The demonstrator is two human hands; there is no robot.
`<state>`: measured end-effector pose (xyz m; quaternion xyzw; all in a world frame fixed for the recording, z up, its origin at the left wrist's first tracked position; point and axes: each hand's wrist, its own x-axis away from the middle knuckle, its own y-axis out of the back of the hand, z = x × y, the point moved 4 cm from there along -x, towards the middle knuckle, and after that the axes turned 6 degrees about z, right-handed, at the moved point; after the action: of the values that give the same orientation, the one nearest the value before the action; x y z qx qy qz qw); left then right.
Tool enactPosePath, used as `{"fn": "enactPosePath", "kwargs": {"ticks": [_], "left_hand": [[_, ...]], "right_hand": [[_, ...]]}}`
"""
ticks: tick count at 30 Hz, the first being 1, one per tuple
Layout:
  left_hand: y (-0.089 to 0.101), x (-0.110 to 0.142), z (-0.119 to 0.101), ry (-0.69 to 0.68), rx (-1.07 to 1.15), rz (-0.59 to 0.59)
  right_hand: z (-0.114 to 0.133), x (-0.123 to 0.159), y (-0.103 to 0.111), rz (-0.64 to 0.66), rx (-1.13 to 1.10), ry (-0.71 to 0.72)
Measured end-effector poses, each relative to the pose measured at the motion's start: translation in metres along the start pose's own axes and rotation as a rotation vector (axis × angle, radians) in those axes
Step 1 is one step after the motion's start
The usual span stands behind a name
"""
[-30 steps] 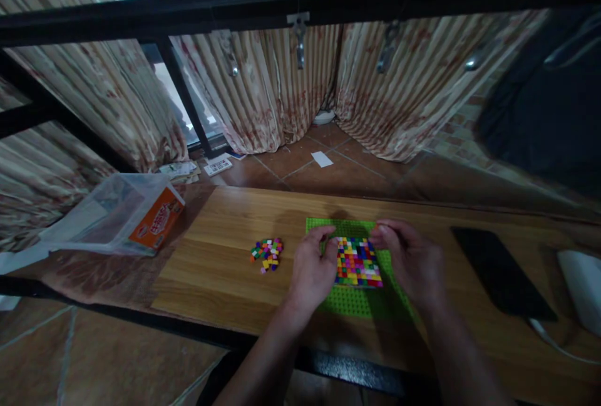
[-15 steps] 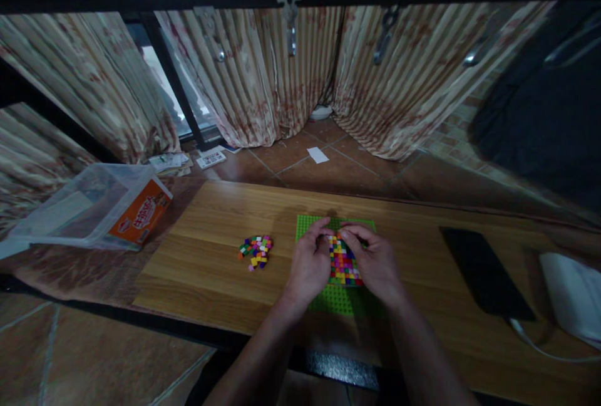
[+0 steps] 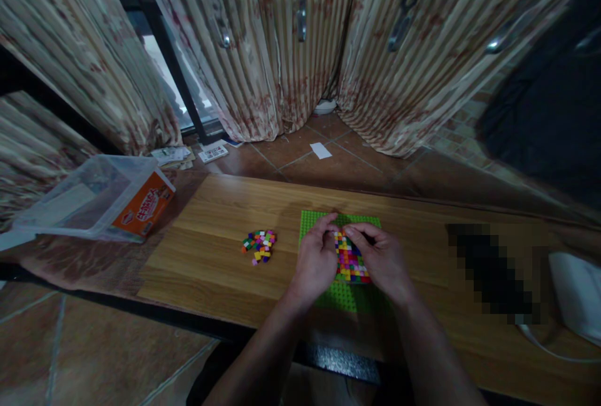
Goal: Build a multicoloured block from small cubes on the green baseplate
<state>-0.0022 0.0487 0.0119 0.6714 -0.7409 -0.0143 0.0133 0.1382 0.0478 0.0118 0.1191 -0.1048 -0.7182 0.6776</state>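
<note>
Both my hands meet over a green studded baseplate (image 3: 342, 298) on the wooden table. Between them lies a panel of small multicoloured toy bricks (image 3: 351, 262), set in tight rows on the baseplate. My left hand (image 3: 317, 260) curls along the panel's left side, its fingers closed near the top edge; what they grip is hidden. My right hand (image 3: 385, 260) is closed at the top right, thumb and forefinger pinched at a small orange brick (image 3: 345, 230). The hands cover parts of the panel's sides. Left of them, a loose pile of small coloured bricks (image 3: 261, 243) rests on the table.
A clear plastic bin (image 3: 89, 199) with an orange label stands left of the table (image 3: 197, 268). On the right are a pixelated dark object (image 3: 493, 271), a white cable (image 3: 539, 346) and a white box (image 3: 577, 293). Curtains (image 3: 300, 74) hang behind.
The whole view has shifted slightly as the head moved. My hands stay at the panel's top edge, with small finger movements. The brick pile looks unchanged.
</note>
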Motion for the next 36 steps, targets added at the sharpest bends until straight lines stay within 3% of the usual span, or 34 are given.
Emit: {"fn": "enactPosePath", "kwargs": {"ticks": [18, 26, 30, 36], "left_hand": [[-0.002, 0.001, -0.001, -0.013, -0.054, 0.009], [0.002, 0.002, 0.010, -0.036, 0.003, -0.026], [0.025, -0.001, 0.012, -0.057, 0.014, -0.118], [0.091, -0.008, 0.000, -0.068, 0.084, -0.362]], "right_hand": [[0.000, 0.004, 0.001, -0.005, 0.116, 0.031], [-0.007, 0.006, -0.001, -0.017, -0.004, 0.013], [-0.006, 0.013, 0.011, -0.165, -0.029, 0.028], [0.003, 0.029, 0.034, -0.476, -0.003, 0.110]]}}
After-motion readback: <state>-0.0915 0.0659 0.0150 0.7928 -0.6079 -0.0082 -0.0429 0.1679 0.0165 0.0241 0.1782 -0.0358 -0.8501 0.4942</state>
